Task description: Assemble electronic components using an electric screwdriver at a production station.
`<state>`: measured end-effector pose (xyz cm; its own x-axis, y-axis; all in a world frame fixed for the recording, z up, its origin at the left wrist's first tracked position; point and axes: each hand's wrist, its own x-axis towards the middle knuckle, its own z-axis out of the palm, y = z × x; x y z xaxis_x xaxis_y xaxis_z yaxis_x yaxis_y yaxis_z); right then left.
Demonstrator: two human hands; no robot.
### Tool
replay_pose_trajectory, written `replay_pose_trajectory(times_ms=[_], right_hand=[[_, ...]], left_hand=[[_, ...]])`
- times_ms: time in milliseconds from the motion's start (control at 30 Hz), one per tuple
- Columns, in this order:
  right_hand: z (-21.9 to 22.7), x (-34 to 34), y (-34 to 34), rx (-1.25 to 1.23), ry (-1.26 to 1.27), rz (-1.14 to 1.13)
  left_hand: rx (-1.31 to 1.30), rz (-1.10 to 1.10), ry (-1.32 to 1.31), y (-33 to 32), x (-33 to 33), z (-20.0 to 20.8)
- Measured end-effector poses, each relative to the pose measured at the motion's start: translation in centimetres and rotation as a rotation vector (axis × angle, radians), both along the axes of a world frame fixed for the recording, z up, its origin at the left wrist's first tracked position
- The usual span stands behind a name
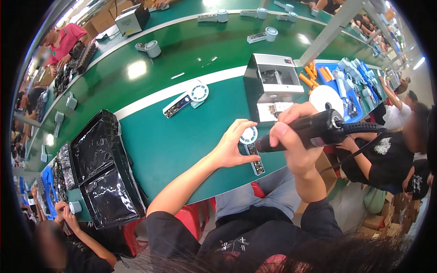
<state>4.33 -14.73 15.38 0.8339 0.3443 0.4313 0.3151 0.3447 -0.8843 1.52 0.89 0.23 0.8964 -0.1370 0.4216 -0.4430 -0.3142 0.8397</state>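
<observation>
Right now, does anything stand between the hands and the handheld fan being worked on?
Nothing visible blocks the left hand, which holds the handheld fan. Only the black electric screwdriver, gripped by the right hand, lies between that hand and the fan.

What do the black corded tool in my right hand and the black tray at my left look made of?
Tool: probably plastic, satin black, judging by its smooth, moulded-looking body. Tray: crinkled glare suggests glossy plastic film over it; what's underneath is unclear.

I am watching from a head-worn fisheye, facing down. The green bench [152, 152] is lying close below, across the frame's centre.
</observation>
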Motion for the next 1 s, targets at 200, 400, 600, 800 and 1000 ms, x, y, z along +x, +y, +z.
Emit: replay_pose_trajectory(times_ms=[200, 400, 600, 800, 1000], right_hand=[[-1.8, 0.3, 1.5, -0.125, -0.122, -0.011], [-1.7, 0.3, 1.7, -0.143, -0.193, -0.016], [-2.2, 0.1, 1.6, -0.105, -0.128, -0.002], [-1.6, -0.1, 2.0, -0.133, -0.166, -0.014], [-1.8, 0.1, 1.5, -0.247, -0.25, -0.044]], left_hand=[[-0.021, -0.016, -0.015, 0.0, 0.1, -0.8], [-0.031, -0.025, 0.003, -0.1, 0.1, -0.7], [-0.012, -0.024, 0.03, -0.3, 0.0, -0.8], [0.002, -0.033, 0.03, -0.2, 0.2, -1.5], [-0.019, -0.027, 0.07, -0.4, 0.5, -1.9]])
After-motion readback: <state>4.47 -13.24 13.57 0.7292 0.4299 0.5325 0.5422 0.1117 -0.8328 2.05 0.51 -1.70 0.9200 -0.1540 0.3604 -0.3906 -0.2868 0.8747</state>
